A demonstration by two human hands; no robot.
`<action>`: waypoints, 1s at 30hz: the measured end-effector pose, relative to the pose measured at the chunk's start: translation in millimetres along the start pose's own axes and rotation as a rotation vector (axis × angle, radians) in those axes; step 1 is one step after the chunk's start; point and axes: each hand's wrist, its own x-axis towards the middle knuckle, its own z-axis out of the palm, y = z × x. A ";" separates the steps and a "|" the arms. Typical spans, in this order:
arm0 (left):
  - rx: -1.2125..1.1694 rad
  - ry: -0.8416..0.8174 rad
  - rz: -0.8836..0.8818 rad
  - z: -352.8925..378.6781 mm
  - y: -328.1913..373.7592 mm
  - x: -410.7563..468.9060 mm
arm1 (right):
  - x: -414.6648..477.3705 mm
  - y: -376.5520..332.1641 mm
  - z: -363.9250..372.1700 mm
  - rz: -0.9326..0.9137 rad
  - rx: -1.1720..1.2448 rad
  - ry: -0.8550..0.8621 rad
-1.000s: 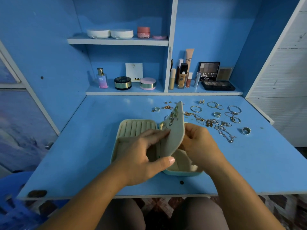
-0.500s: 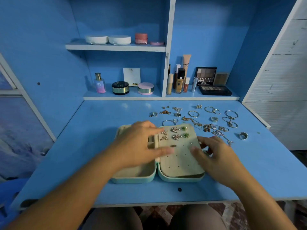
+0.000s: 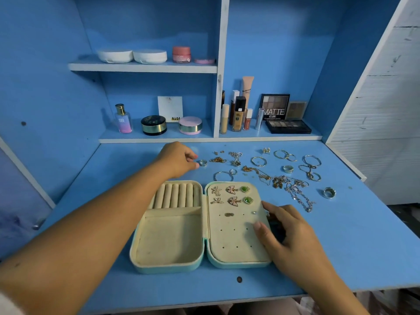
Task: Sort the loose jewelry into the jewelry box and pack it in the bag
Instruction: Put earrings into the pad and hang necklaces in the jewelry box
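The mint jewelry box (image 3: 169, 268) lies open at the desk's front middle. Its left half has ring rolls and a bare compartment. A cream earring panel (image 3: 234, 242) lies flat in its right half with several earrings pinned near the top. My left hand (image 3: 177, 159) reaches past the box, thumb and forefinger apart, just short of a small silver ring (image 3: 203, 163). My right hand (image 3: 288, 233) rests on the panel's right edge, thumb on top. Loose hoops, rings and tangled chains (image 3: 295, 189) are spread behind and right of the box. No bag is in view.
The blue desk (image 3: 363, 246) ends at a shelf step behind the jewelry. Cosmetics stand there: a perfume bottle (image 3: 123, 119), round compacts, foundation tubes and an eyeshadow palette (image 3: 287, 126). A wide silver ring (image 3: 329, 192) lies apart at the right.
The earring panel, held upright a second ago, now lies flat in the right half. My left hand left the box and moved back toward the silver ring. My right hand stayed at the panel's edge.
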 end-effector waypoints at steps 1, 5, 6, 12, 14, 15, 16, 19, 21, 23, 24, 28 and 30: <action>-0.002 0.003 0.004 1.1 1.5 1.9 | 0.4 -0.1 0.0 0.000 0.000 0.005; 0.025 0.018 0.042 7.1 4.6 4.6 | 0.7 -2.9 -1.0 -0.003 0.002 0.016; 0.032 0.029 0.047 8.4 4.5 5.1 | 0.6 -3.6 -1.3 -0.003 0.002 0.019; 0.070 0.056 0.025 10.8 2.2 9.3 | 0.3 -1.0 0.3 0.019 -0.013 0.004; 0.086 0.065 0.032 8.3 4.2 6.2 | 3.8 -2.8 -3.4 0.056 0.052 0.010; 0.092 0.085 0.051 6.2 5.9 2.9 | 8.6 -3.8 -7.1 0.097 0.110 0.016; 0.089 0.109 0.080 3.8 8.0 -2.3 | 15.7 -4.5 -11.4 0.135 0.148 0.022; -0.007 0.127 0.186 -2.9 16.4 -30.7 | 50.1 4.8 -20.3 0.128 0.010 0.060; -0.044 0.107 0.251 -4.6 22.1 -56.0 | 76.9 12.6 -20.6 0.066 -0.160 0.017; -0.062 0.081 0.279 -4.8 25.0 -78.1 | 101.4 20.0 -16.8 0.002 -0.283 -0.047; -0.076 0.065 0.278 -4.5 25.3 -87.6 | 111.5 21.7 -14.5 -0.029 -0.320 -0.073; -0.161 0.031 0.277 -1.2 20.0 -111.1 | 134.9 21.5 -6.1 -0.136 -0.382 -0.159; -0.153 0.038 0.283 1.5 16.5 -117.1 | 138.7 20.3 -3.3 -0.155 -0.398 -0.181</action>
